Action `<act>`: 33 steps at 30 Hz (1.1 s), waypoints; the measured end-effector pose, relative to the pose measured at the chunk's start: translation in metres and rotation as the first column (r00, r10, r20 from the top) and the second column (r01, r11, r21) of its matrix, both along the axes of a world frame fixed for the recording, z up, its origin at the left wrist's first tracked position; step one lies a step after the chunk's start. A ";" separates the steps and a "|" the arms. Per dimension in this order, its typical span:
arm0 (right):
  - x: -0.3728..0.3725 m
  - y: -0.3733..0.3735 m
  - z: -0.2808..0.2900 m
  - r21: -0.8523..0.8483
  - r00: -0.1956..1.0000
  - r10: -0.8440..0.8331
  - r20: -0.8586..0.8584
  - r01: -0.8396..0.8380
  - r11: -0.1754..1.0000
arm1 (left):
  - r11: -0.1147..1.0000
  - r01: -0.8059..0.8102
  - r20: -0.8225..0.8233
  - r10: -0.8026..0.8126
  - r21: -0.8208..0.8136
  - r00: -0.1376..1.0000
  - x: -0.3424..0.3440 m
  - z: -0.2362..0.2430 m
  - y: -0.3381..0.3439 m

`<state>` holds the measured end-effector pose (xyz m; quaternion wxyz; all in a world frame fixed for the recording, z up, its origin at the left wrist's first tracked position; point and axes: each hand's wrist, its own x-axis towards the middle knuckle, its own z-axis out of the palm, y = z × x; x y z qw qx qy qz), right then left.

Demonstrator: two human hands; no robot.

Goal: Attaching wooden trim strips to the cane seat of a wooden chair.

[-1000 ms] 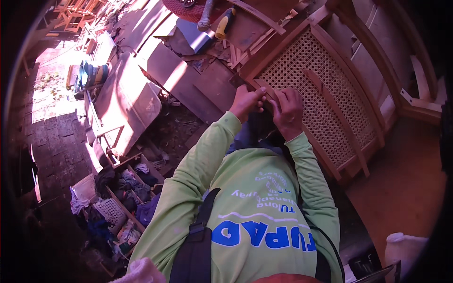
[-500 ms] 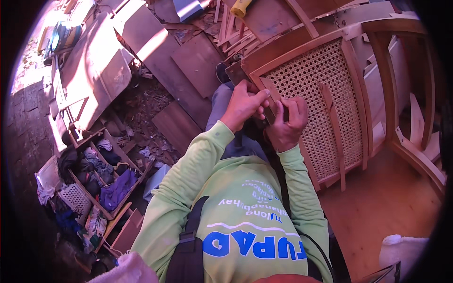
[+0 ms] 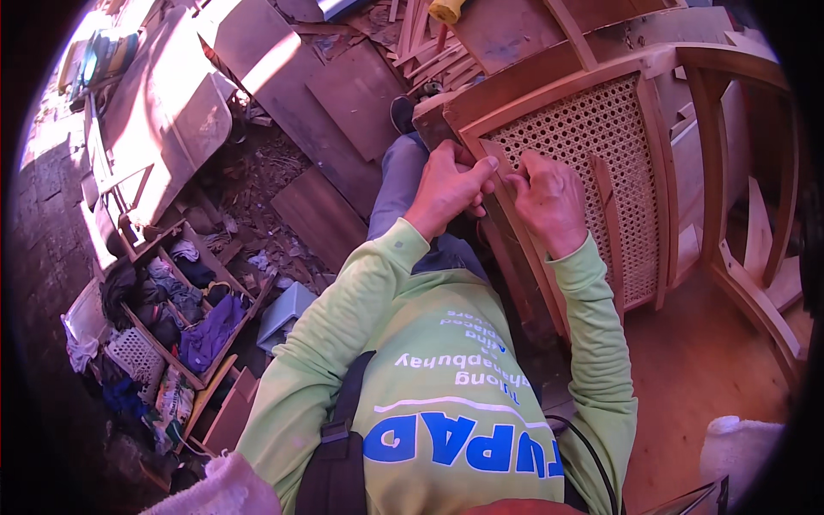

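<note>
Head view: left grip (image 3: 451,184) is narrow, thumb and index brought together over curled fingers; can't tell whether something thin is between them. Right grip (image 3: 551,202) is also narrow, thumb near the bent index; can't tell whether it holds anything. Thumb tips face each other, close but apart.

Cane-mesh panel (image 3: 637,189) lies right next to the fingers: its upper left part is just beyond the left fingertips, and the right grip overlaps its left side. Wooden rail (image 3: 539,262) edging the mesh passes by both grips; contact not clear. Loose-looking wood strip (image 3: 610,219) lies across the mesh, right of the right grip.

Farther right, curved wooden members (image 3: 711,163) rise beside the panel; smooth orange-brown surface (image 3: 687,369) below them. Past the panel's top left, thin wood pieces (image 3: 433,64) in a pile and a yellow object (image 3: 445,9) cut by the edge.

Left of the hands: jeans leg (image 3: 399,176), flat boards (image 3: 356,99) over debris. Lower left, pale blue box (image 3: 287,311) near a divided wooden crate (image 3: 163,348) with cloths, one purple (image 3: 210,336).
</note>
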<state>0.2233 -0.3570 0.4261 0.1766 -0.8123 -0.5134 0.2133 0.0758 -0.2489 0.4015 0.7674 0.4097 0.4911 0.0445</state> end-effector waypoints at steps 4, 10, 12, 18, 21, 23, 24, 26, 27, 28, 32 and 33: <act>-0.001 0.004 0.000 -0.022 0.997 0.030 0.077 -0.028 0.999 | 0.998 -0.009 0.048 0.012 -0.055 0.999 -0.003 -0.003 -0.002; -0.001 0.006 0.002 -0.012 0.999 0.015 0.042 -0.015 1.000 | 1.000 -0.031 0.050 0.030 0.001 0.998 -0.002 -0.005 -0.004; -0.002 0.006 0.000 0.012 0.999 0.008 0.047 -0.008 1.000 | 0.999 -0.029 0.045 0.028 0.015 0.999 -0.002 -0.007 -0.004; -0.005 0.003 0.002 -0.001 0.998 -0.067 0.021 0.067 0.998 | 0.995 0.098 0.024 -0.099 0.026 0.995 -0.005 0.001 0.008; -0.006 0.000 -0.006 0.096 0.993 -0.113 0.019 0.110 0.989 | 0.992 0.125 0.005 -0.126 0.020 0.992 -0.003 0.002 0.006; -0.005 -0.005 -0.010 0.110 0.989 -0.131 -0.067 0.138 0.984 | 0.990 0.131 0.011 -0.132 0.042 0.991 -0.001 0.000 0.003; -0.004 -0.006 -0.008 0.124 0.985 -0.156 -0.079 0.165 0.979 | 0.992 0.113 0.020 -0.114 0.049 0.993 -0.003 -0.001 0.003; -0.002 -0.005 -0.001 0.068 0.990 -0.079 -0.114 0.087 0.994 | 0.990 0.132 0.053 -0.134 0.040 0.990 -0.009 -0.011 0.006; -0.001 -0.006 -0.004 0.075 0.988 -0.094 -0.119 0.104 0.992 | 0.992 0.124 0.102 -0.124 0.014 0.987 -0.007 -0.009 0.007; -0.002 -0.006 -0.008 0.077 0.991 -0.098 -0.096 0.105 0.991 | 0.990 0.137 0.097 -0.138 0.019 0.986 -0.006 -0.006 0.008; -0.004 -0.004 -0.011 0.092 0.992 -0.118 -0.039 0.121 0.988 | 0.981 0.191 0.078 -0.191 0.012 0.978 -0.006 -0.004 0.014; -0.004 -0.004 -0.012 0.091 0.993 -0.113 -0.041 0.117 0.989 | 0.975 0.220 0.093 -0.220 0.007 0.971 -0.007 -0.005 0.016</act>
